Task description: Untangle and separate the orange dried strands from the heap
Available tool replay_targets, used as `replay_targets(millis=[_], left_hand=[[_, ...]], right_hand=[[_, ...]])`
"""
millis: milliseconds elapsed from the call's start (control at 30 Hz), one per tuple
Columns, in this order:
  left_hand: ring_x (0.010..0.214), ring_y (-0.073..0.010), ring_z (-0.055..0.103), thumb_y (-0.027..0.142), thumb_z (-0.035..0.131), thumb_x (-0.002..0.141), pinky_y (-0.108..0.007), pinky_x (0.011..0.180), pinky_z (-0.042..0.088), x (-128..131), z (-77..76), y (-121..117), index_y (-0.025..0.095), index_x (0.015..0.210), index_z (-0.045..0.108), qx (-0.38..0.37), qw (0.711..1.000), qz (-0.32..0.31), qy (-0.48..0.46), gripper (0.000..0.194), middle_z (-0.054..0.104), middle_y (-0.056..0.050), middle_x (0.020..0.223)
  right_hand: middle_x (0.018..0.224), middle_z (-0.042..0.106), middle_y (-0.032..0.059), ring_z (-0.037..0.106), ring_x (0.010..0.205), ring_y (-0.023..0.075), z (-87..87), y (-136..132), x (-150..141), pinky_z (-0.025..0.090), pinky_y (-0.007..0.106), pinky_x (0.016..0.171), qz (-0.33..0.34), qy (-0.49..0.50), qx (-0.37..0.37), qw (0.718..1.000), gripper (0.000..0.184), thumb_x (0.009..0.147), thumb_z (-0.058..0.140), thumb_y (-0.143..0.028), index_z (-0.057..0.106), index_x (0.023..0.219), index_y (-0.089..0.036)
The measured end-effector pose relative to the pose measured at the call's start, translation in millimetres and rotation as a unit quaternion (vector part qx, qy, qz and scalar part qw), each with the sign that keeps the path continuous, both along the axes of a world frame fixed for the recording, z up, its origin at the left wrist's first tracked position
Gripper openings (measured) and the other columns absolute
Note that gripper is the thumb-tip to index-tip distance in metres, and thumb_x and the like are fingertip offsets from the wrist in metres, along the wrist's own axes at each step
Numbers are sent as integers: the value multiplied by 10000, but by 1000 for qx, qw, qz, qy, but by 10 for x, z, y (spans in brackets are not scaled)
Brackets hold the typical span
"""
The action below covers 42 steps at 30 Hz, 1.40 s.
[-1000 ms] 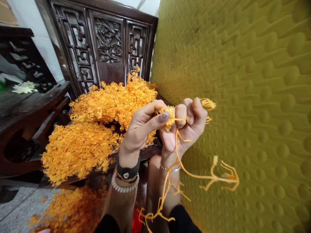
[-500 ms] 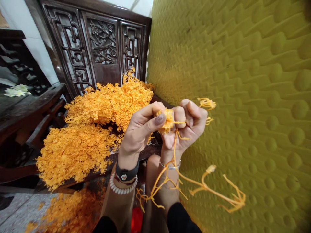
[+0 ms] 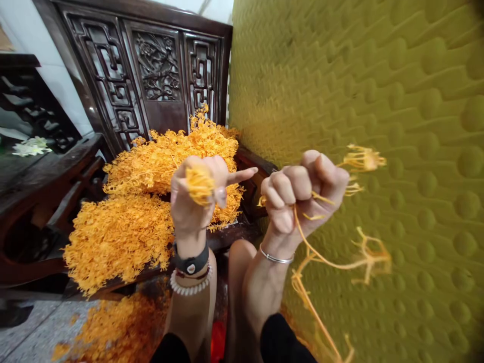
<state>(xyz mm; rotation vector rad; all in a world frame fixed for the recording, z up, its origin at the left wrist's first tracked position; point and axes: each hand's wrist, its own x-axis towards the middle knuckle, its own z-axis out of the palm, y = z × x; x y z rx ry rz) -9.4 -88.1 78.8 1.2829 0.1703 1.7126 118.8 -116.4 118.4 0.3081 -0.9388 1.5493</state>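
My left hand (image 3: 212, 206), smeared by motion, has its index finger stretched out to the right. In front of it shows a small orange tuft (image 3: 199, 185); whether it still touches the hand I cannot tell. To the right, my right hand (image 3: 295, 199) is closed in a fist around thin, branching orange stems (image 3: 328, 262). Their forked ends hang below the fist, and a frilly orange head (image 3: 365, 158) sticks out past its right side. Behind my left hand rises a big pile of frilly orange flower-like pieces (image 3: 121, 237).
The pile rests on a dark carved wooden chair (image 3: 159, 113). More orange pieces (image 3: 117, 327) lie on the grey floor at lower left. A yellow-green embossed panel (image 3: 416, 126) stands close along the right. Pale flowers (image 3: 32, 146) sit on dark furniture at the left.
My left hand has moved left, away from the right hand, with the orange tuft now parted from the stems. My right fist has shifted right, and the stems swing below it.
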Motion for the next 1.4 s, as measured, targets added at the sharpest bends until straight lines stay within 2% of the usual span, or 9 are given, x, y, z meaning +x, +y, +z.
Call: replay_targets(millis=[133,300,500,633,800,933,1033,1233,1400], left_hand=[[663,-143,547,486,591,794,-315,676,479,52,70,-18,226,707,571,11,1000,1,23,275,494,17,609],[608,-103,529,400,607,808,-230,576,447,24,134,-70,215,728,625,-17,992,115,47,202,567,16,663],[608,-107,542,357,647,779,-225,567,449,-133,164,-127,185,649,663,-32,966,231,111,215,594,4,609],[593,-109,547,383,635,782,-230,573,454,-133,178,-155,188,677,664,-33,966,233,108,222,606,4,619],[627,-112,548,395,616,797,-227,586,455,-104,190,-159,189,700,654,-12,973,197,118,231,589,5,649],[573,-111,495,446,545,838,-238,529,418,-94,184,-137,194,680,638,-23,971,208,117,312,514,13,588],[534,-115,459,512,496,844,-254,505,394,-98,156,-131,198,671,616,-43,968,223,104,378,475,14,559],[576,-132,475,559,499,819,-262,509,401,-165,2,-156,213,739,611,-73,970,199,119,372,506,-2,618],[616,-150,540,574,426,851,-274,521,435,-229,-76,-187,222,780,629,-118,975,152,109,413,548,-15,655]], right_hand=[[430,208,-85,151,351,39,35,-92,-66,127,188,312,-162,-258,13,952,426,802,564,-446,344,531,-202],[532,313,-48,243,420,85,5,-182,-227,179,241,379,-369,-328,-86,865,411,822,426,-614,490,691,-230],[551,421,-25,342,446,103,-58,-117,-257,273,266,409,-429,-346,-52,833,349,857,431,-520,546,708,-226],[506,413,-31,316,414,91,-79,-32,-231,222,278,362,-460,-348,8,817,289,793,575,-427,513,605,-215],[452,289,-55,237,374,81,-89,5,-246,168,276,345,-389,-361,46,846,382,812,566,-398,387,526,-218],[493,316,-62,258,417,66,-82,24,-274,211,250,395,-462,-335,31,820,336,827,572,-347,420,564,-202],[530,363,-57,308,452,66,-73,29,-295,239,241,434,-582,-316,45,748,281,824,584,-322,474,598,-197],[558,417,-41,337,468,88,-106,76,-286,274,267,454,-789,-274,159,527,154,767,648,-185,547,659,-228],[642,581,-14,506,559,124,-130,103,-245,395,284,519,-806,-259,290,447,165,754,646,-115,620,812,-268]])
